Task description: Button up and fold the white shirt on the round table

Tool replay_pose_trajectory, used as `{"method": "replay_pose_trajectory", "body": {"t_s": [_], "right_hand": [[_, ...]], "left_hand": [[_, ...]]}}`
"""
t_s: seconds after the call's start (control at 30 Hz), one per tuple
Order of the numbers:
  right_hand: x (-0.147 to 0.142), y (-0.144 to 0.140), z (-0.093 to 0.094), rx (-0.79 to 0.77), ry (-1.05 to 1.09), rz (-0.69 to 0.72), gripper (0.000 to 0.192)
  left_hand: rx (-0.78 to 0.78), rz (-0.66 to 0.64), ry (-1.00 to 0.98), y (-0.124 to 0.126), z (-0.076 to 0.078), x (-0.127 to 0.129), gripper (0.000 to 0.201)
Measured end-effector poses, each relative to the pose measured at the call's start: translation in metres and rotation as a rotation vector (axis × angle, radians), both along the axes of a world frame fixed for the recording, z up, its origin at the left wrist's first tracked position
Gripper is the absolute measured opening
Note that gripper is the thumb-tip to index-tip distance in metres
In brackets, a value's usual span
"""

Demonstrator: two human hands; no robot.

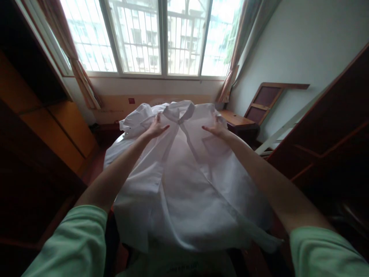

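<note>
A white collared shirt (pixel 184 181) lies spread, front up and parted down the middle, over a surface it mostly covers. Its collar points toward the window, and its lower edge hangs on my side. My left hand (pixel 157 127) rests on the cloth just left of the collar, thumb stretched inward and fingers apart. On the other side, my right hand (pixel 216 127) lies on the shoulder area above the chest pocket, its thumb also spread inward. Neither hand appears to grip the cloth. A sleeve is bunched beyond my left hand.
A barred window (pixel 161 38) with tied curtains (pixel 79 77) fills the far wall. Wooden cabinets (pixel 54 134) stand at left. At right are a low wooden table (pixel 238 118), a leaning wooden frame (pixel 263 102) and a dark wooden panel (pixel 323 130).
</note>
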State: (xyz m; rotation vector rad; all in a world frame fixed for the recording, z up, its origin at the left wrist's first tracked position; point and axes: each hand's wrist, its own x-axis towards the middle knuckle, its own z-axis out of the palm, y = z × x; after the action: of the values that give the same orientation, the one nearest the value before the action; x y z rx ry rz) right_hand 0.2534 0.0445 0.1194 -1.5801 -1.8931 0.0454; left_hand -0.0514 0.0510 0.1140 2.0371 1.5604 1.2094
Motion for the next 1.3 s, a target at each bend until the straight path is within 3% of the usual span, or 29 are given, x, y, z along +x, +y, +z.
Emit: {"method": "replay_pose_trajectory", "body": {"t_s": [0.07,0.13,0.2,0.3,0.53,0.8,0.93,1.1,1.3], "right_hand": [[-0.016,-0.009,-0.011,-0.132,-0.056,0.034,0.070],[-0.033,-0.018,-0.021,-0.248,-0.144,0.150,0.049],[-0.047,-0.027,-0.030,-0.330,-0.255,0.232,0.033],[-0.065,-0.039,-0.042,-0.359,-0.425,0.250,0.035],[-0.091,-0.051,-0.057,-0.311,-0.642,0.110,0.032],[-0.104,-0.043,-0.041,-0.306,-0.566,0.008,0.037],[-0.107,-0.036,-0.035,-0.317,-0.509,0.065,0.038],[-0.111,-0.033,-0.046,-0.469,-0.598,0.206,0.037],[-0.125,-0.035,-0.051,-0.415,-0.637,0.174,0.036]], "left_hand": [[-0.057,-0.107,0.220,-0.008,-0.010,0.009,0.054],[-0.170,-0.151,0.427,-0.017,-0.018,0.019,0.041],[-0.252,-0.135,0.614,-0.027,-0.024,0.027,0.037],[-0.332,-0.065,0.761,-0.039,-0.032,0.036,0.037],[-0.353,-0.013,0.674,-0.045,-0.053,0.037,0.017],[-0.397,-0.029,0.455,-0.035,-0.065,0.038,0.021],[-0.386,0.027,0.417,-0.037,-0.066,0.042,0.024],[-0.353,0.098,0.462,-0.046,-0.071,0.044,0.040],[-0.396,0.063,0.545,-0.044,-0.069,0.045,0.024]]}}
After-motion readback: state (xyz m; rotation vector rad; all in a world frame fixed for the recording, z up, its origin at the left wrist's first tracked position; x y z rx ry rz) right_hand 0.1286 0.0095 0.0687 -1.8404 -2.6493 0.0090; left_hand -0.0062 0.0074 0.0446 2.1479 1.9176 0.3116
